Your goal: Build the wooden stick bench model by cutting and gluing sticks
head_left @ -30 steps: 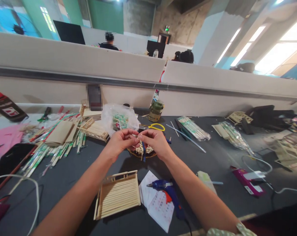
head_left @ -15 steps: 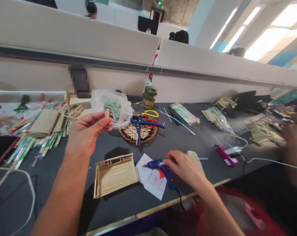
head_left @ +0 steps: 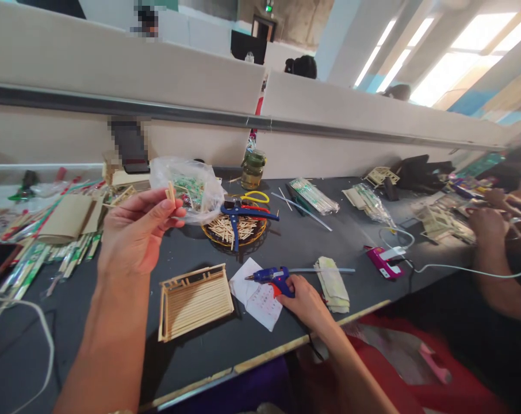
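Between the thumb and fingers of my left hand [head_left: 142, 221] are short wooden sticks [head_left: 171, 192], held upright in front of a clear plastic bag [head_left: 209, 187]. My right hand [head_left: 306, 302] is closed around the handle of a blue hot glue gun [head_left: 269, 276], whose nozzle points left. A clear glue stick [head_left: 329, 270] sticks out from its back end. Under the gun lies a folded sheet of white paper [head_left: 260, 305] with print on it. A small wooden stick panel with a low railing [head_left: 195, 305] lies on the dark table, left of the paper.
A wicker basket [head_left: 243, 241] of cut sticks holds a blue cutter [head_left: 234, 221] and yellow-handled pliers [head_left: 256, 197]. Behind it stands a glass jar [head_left: 252, 169]. A folded cloth [head_left: 333, 284] and pink power strip [head_left: 383, 263] lie rightward. Another person's hands [head_left: 487, 230] work at far right.
My right hand has moved from the back of the glue gun down onto its handle and closed there. My left hand keeps hold of the sticks. The view has shifted slightly right.
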{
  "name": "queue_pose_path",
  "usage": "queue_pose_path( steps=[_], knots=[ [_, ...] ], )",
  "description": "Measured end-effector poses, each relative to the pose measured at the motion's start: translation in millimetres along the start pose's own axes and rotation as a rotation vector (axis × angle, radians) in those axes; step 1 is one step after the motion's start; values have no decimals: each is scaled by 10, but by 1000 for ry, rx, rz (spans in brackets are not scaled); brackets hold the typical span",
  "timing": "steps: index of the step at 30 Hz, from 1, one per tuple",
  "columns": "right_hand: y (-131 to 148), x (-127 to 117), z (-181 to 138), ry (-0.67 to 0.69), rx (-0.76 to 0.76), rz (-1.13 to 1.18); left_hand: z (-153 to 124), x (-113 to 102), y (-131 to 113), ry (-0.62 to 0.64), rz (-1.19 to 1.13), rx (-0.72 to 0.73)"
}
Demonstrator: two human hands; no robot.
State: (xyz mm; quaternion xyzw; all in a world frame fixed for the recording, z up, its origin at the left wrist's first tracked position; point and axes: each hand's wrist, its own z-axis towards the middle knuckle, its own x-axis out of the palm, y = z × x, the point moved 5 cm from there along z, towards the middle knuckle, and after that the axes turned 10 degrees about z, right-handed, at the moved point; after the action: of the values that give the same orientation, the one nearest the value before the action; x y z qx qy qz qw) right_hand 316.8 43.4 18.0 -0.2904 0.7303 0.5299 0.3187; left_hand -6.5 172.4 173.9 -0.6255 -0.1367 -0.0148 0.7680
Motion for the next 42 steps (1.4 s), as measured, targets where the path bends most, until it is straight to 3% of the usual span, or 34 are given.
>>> queue_pose_path(
  steps=[6, 11, 15, 18, 20, 22, 24, 26, 30, 34, 38, 42],
  knots=[
    [-311, -314, 429, -179, 52, -66, -3, 6, 9, -4, 22, -1],
    [-509, -597, 885, -200, 213, -245, -40, 90, 71, 47, 37, -51],
    [-453, -761, 982, -192, 273, -316, -21, 126, 188, 165, 116, -146],
    [-138, -891, 965, -337, 197, -325, 98, 125, 318, 255, 193, -192],
    [241, -912, 1004, -447, -14, -208, 228, 126, 430, 289, 226, -202],
    [668, -844, 1101, -458, -255, -101, 358, 146, 582, 345, 258, -232],
    [1036, -711, 1247, -368, -379, -68, 448, 186, 761, 444, 281, -288],
    [1307, -562, 1397, -228, -374, -118, 490, 218, 931, 524, 295, -336],
    [1651, -342, 1485, -55, -337, -312, 507, 251, 1165, 539, 304, -333],
    [1793, -134, 1422, -16, -288, -391, 511, 309, 1307, 532, 362, -253],
    [1838, 42, 1428, -22, -273, -426, 534, 316, 1393, 510, 377, -262],
    [1844, 9, 1455, -38, -270, -442, 590, 209, 1244, 400, 434, -191]
  ],
)
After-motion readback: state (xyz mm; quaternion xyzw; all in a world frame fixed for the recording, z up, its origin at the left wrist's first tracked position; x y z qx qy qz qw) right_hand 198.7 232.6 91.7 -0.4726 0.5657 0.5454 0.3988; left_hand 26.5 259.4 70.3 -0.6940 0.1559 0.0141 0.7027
